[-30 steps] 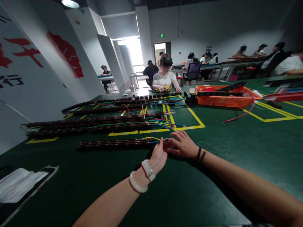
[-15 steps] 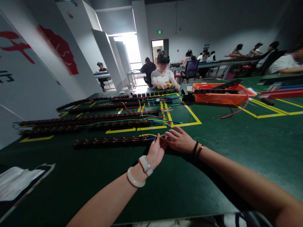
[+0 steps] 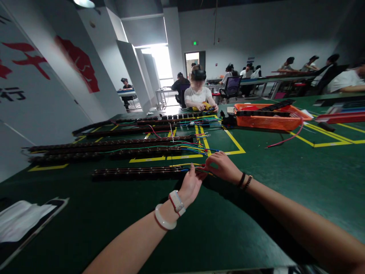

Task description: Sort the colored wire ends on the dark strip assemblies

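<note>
A black cable drag chain [image 3: 137,173] lies flat on the green table, its coloured wires [image 3: 178,166] coming out at the right end. My left hand [image 3: 190,185] is closed around those wires just past the chain's end, thumb on top. Close beside it on the right, my right hand [image 3: 224,167] pinches the wire ends, where a red terminal shows at the fingers. Which single wire it grips is partly hidden by the fingers. Behind lie longer drag chains [image 3: 108,146] with green, blue and yellow wires ending in ring terminals.
An orange basket [image 3: 262,122] holding black chain pieces stands at the back right, a red wire hanging from it. Yellow tape outlines [image 3: 232,139] mark the table. A co-worker [image 3: 198,93] sits opposite with a yellow tool. A white cloth [image 3: 23,220] lies at the left front.
My right hand has turned and its fingers have drawn together over the wire ends, which fan out more. My left hand keeps its hold. The whole view has shifted slightly.
</note>
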Demonstrator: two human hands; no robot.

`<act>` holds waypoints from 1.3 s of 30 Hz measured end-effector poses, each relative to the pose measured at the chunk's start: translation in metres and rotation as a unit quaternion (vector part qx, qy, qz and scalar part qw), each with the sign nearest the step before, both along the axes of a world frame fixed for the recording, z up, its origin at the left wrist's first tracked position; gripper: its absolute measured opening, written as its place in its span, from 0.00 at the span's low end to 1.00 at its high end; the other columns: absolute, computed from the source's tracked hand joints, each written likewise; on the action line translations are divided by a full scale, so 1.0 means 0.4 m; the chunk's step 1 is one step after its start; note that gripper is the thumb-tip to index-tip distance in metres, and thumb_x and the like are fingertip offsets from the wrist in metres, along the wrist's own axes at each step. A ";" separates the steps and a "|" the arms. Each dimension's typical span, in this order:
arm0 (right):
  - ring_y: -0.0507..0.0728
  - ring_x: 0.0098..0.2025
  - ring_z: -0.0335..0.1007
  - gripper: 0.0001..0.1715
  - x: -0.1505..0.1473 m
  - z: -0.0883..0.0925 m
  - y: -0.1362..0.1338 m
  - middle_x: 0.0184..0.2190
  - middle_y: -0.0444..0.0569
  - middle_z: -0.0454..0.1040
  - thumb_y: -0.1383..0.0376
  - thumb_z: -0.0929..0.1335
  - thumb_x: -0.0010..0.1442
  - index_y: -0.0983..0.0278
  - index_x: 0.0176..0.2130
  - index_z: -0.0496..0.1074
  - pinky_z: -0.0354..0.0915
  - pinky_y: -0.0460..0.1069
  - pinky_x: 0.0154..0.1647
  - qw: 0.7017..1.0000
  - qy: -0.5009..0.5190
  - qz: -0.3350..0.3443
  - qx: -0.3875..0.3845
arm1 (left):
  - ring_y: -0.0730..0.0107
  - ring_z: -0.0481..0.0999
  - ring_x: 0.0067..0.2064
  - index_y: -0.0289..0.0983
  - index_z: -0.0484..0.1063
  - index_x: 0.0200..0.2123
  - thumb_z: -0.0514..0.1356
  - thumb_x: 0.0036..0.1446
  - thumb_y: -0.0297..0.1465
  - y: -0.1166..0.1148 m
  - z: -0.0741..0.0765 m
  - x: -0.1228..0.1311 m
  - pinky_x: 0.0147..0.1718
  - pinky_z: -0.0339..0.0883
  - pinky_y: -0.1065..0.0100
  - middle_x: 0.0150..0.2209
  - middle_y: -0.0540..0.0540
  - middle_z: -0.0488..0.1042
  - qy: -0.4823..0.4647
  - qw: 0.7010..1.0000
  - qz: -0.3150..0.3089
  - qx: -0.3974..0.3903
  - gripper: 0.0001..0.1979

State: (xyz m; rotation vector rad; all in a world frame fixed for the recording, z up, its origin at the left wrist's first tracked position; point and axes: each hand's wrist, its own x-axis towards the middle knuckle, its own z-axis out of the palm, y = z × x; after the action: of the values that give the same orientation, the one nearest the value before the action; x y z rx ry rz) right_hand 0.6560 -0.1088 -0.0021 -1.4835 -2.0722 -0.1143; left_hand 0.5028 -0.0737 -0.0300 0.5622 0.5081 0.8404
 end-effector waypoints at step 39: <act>0.54 0.32 0.62 0.17 0.016 -0.061 0.014 0.24 0.45 0.72 0.54 0.65 0.60 0.63 0.28 0.71 0.51 0.51 0.41 0.995 0.065 -0.076 -0.022 | 0.64 0.76 0.40 0.31 0.68 0.31 0.51 0.62 0.35 0.002 -0.008 -0.011 0.49 0.65 0.58 0.35 0.37 0.76 0.046 0.999 -0.018 0.010 0.14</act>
State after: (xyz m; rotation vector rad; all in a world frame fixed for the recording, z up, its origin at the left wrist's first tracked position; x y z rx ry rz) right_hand 0.6623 -0.1034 -0.0265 -1.6299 -1.8695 -0.0298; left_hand 0.4984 -0.0731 -0.0331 0.6291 0.5712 0.7884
